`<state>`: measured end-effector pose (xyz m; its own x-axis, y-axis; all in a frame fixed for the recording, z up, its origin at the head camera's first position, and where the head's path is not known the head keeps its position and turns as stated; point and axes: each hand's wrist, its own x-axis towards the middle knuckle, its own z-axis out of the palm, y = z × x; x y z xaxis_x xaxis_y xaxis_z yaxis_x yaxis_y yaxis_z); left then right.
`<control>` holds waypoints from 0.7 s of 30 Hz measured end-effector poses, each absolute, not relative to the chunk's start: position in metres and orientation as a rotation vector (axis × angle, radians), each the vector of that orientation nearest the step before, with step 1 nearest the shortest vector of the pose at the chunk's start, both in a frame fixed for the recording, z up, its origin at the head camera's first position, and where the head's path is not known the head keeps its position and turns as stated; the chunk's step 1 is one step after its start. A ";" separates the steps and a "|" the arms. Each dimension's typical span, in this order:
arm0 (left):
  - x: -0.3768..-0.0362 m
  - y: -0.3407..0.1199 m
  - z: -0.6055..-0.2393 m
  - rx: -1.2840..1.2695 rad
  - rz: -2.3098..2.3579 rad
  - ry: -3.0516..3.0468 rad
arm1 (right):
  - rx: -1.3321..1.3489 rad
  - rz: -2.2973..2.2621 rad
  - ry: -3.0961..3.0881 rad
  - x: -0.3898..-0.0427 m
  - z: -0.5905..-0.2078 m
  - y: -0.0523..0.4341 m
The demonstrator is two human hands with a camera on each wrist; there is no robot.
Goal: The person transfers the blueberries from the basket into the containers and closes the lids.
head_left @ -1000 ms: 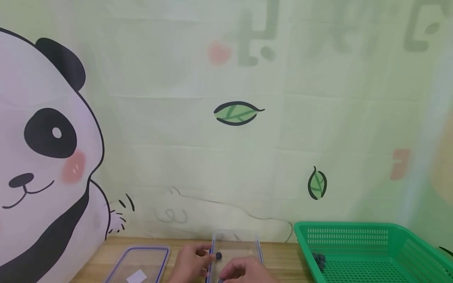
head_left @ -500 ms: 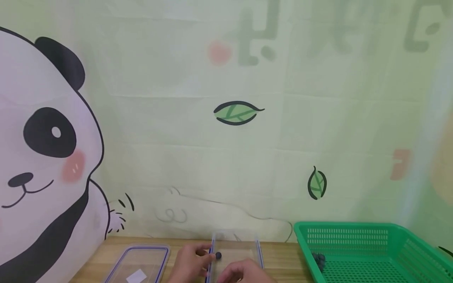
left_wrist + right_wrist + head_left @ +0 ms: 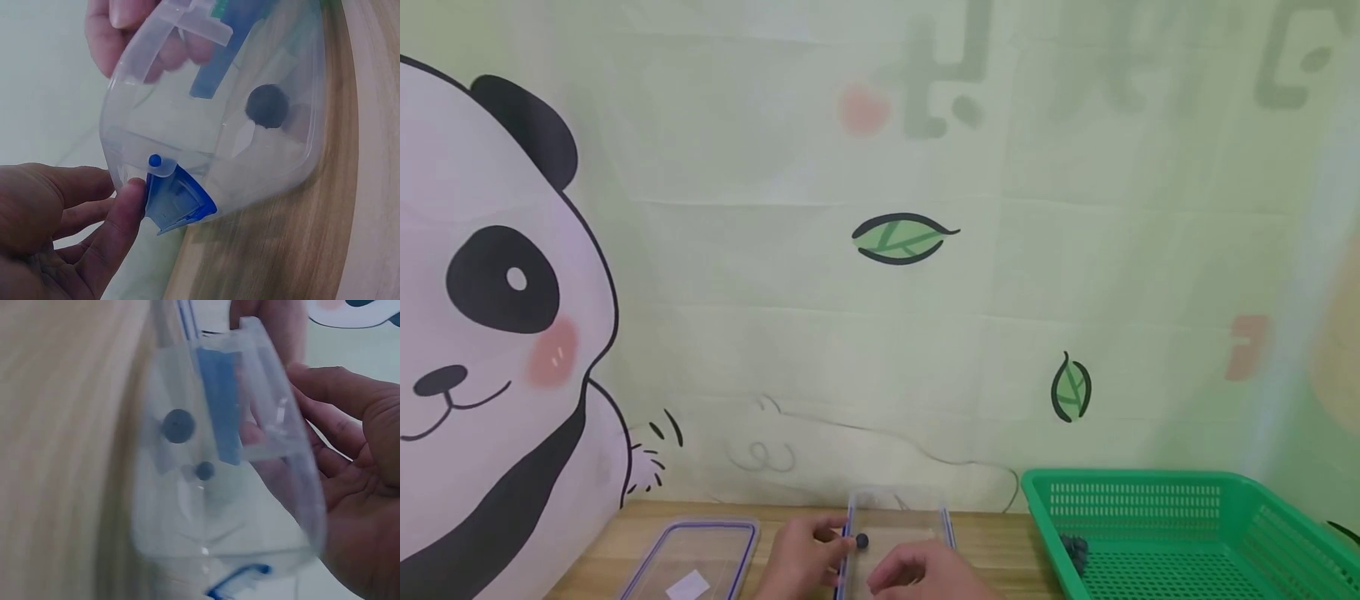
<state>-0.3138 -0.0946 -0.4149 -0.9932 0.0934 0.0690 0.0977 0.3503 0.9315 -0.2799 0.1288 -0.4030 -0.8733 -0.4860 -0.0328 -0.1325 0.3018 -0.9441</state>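
Observation:
A clear plastic container (image 3: pixel 951 527) with blue clips stands on the wooden table at the bottom middle of the head view, with one dark blueberry (image 3: pixel 861 541) inside. My left hand (image 3: pixel 801 554) holds its left side. In the left wrist view the left hand (image 3: pixel 75 219) has its thumb pressed on a blue clip (image 3: pixel 181 203) at the container's (image 3: pixel 187 125) end, and the blueberry (image 3: pixel 267 105) shows through the wall. My right hand (image 3: pixel 917 575) grips the near side. In the right wrist view the right hand (image 3: pixel 350 462) curls its fingers round the container's (image 3: pixel 219 537) clear flap, beside the blueberry (image 3: pixel 178 425).
The container's lid (image 3: pixel 700 558) lies flat to the left on the table. A green slotted basket (image 3: pixel 1150 500) stands at the right with a few dark berries (image 3: pixel 1077 547) in its corner. A wall cloth with a panda and leaves hangs right behind the table.
My right hand has shifted slightly along the container's near side. The left hand, the container and the blueberry stay where they were.

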 end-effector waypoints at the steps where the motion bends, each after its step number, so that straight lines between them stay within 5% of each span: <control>1: -0.314 -0.095 -0.415 -0.180 -1.779 -2.580 | -0.539 -1.583 2.294 -0.280 -0.400 0.130; 21: -0.313 -0.094 -0.415 -0.177 -1.818 -2.560 | -0.748 -1.679 2.667 -0.247 -0.319 0.201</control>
